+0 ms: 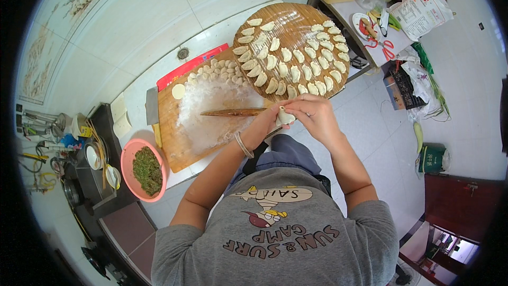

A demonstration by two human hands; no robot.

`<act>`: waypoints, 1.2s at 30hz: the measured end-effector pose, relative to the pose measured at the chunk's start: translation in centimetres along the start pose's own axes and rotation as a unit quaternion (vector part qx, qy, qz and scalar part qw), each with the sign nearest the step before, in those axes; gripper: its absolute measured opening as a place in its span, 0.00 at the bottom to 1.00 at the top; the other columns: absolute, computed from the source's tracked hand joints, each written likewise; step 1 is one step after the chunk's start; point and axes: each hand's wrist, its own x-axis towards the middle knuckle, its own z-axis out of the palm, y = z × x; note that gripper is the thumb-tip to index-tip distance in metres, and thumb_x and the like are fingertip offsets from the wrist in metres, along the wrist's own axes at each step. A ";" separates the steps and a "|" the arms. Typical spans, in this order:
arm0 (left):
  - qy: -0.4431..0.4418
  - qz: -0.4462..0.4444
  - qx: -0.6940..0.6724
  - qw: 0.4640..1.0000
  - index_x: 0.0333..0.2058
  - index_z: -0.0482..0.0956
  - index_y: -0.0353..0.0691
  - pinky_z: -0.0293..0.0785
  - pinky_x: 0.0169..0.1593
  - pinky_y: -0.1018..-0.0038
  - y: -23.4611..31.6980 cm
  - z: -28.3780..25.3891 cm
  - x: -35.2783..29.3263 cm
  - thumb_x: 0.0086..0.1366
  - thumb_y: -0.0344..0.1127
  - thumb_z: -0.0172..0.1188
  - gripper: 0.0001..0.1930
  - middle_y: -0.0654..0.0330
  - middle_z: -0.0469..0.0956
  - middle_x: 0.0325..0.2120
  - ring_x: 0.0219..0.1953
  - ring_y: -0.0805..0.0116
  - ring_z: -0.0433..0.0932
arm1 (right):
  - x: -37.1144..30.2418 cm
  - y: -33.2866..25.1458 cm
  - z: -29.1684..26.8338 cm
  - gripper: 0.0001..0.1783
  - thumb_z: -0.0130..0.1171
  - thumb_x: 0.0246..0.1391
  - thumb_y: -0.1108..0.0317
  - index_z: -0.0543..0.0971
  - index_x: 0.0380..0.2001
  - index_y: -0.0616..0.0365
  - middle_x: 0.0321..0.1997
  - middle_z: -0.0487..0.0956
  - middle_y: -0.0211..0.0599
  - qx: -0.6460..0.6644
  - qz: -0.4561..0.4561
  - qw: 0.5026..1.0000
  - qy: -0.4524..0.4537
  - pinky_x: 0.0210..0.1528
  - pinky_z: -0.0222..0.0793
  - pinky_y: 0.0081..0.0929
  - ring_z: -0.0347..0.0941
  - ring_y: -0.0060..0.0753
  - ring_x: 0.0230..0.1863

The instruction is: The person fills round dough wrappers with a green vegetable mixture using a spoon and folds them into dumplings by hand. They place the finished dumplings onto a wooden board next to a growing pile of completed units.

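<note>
Both hands are closed on one dumpling (286, 118), a pale dough pouch held in front of my body. My left hand (269, 121), with a bangle at its wrist, cups it from the left. At its upper edge the fingers of my right hand (313, 112) pinch the dough. Beside my left hand a tapered wooden rolling pin (233, 112) lies on the floured cutting board (182, 153). Small dough pieces (225, 70) crowd the board's far side, and one flat round wrapper (178, 91) lies at its left.
Beyond my hands, a round wooden board (296, 21) carries many shaped dumplings. A cleaver (152, 107) rests at the cutting board's left edge. Nearer stands a pink bowl (127, 172) of green filling. A side table at the far right holds a plate (360, 20) and red-handled scissors (389, 50).
</note>
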 end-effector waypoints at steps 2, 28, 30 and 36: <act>-0.012 0.010 -0.016 1.000 0.59 0.60 0.38 0.64 0.55 0.71 0.4 0.0 -0.1 0.71 0.53 0.33 0.28 0.61 0.67 0.53 0.55 0.72 0.66 | 0.0 0.0 0.0 0.03 0.62 0.44 0.75 0.80 0.26 0.61 0.23 0.75 0.38 -0.002 -0.022 1.000 0.002 0.29 0.70 0.29 0.74 0.39 0.26; -0.015 -0.016 -0.116 0.993 0.55 0.63 0.32 0.68 0.52 0.69 1.6 0.1 -0.7 0.71 0.52 0.29 0.29 0.53 0.72 0.48 0.49 0.61 0.73 | 2.1 0.7 -0.4 0.18 0.63 0.26 0.72 0.79 0.30 0.55 0.26 0.73 0.31 -0.106 -0.209 0.971 -0.044 0.30 0.70 0.27 0.72 0.34 0.29; -0.009 -0.021 -0.144 0.989 0.55 0.64 0.32 0.69 0.51 0.67 2.4 0.6 -0.8 0.71 0.50 0.27 0.29 0.53 0.72 0.48 0.47 0.60 0.74 | 2.3 0.2 -0.5 0.17 0.62 0.26 0.71 0.79 0.29 0.55 0.25 0.73 0.31 -0.123 -0.226 0.966 -0.034 0.30 0.69 0.27 0.72 0.34 0.29; -0.017 -0.024 -0.168 0.985 0.54 0.63 0.28 0.65 0.57 0.62 2.6 0.7 -0.6 0.68 0.56 0.33 0.33 0.47 0.72 0.49 0.52 0.53 0.72 | 2.7 0.2 -0.8 0.20 0.62 0.27 0.71 0.80 0.32 0.58 0.26 0.74 0.31 -0.144 -0.249 0.956 -0.063 0.31 0.70 0.27 0.73 0.34 0.29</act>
